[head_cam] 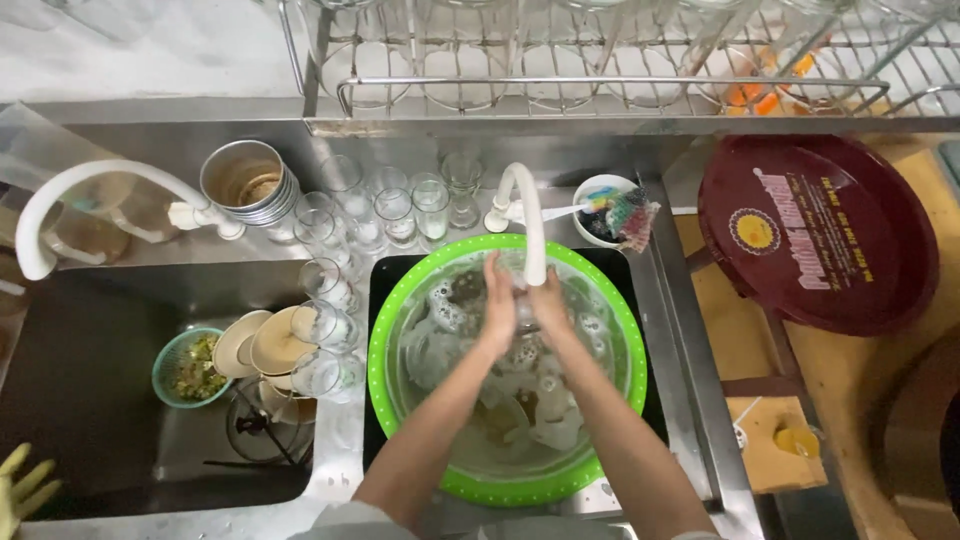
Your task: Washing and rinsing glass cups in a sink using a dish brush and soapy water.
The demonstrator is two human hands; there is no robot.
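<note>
Gripping a clear glass (524,318) between them, the left hand (498,305) and right hand (548,305) meet under the white tap (530,215), over the green basin (400,300) of soapy water. The glass sits at the basin's centre, slightly toward 12 o'clock, the left hand at its 9 o'clock side and the right at its 3 o'clock side, both equally near. Fingers of both hands curl closed around it; its long axis cannot be told, being mostly covered. More glasses (395,215) stand at 11 o'clock on the counter, a dark red tray (815,235) at 3 o'clock.
</note>
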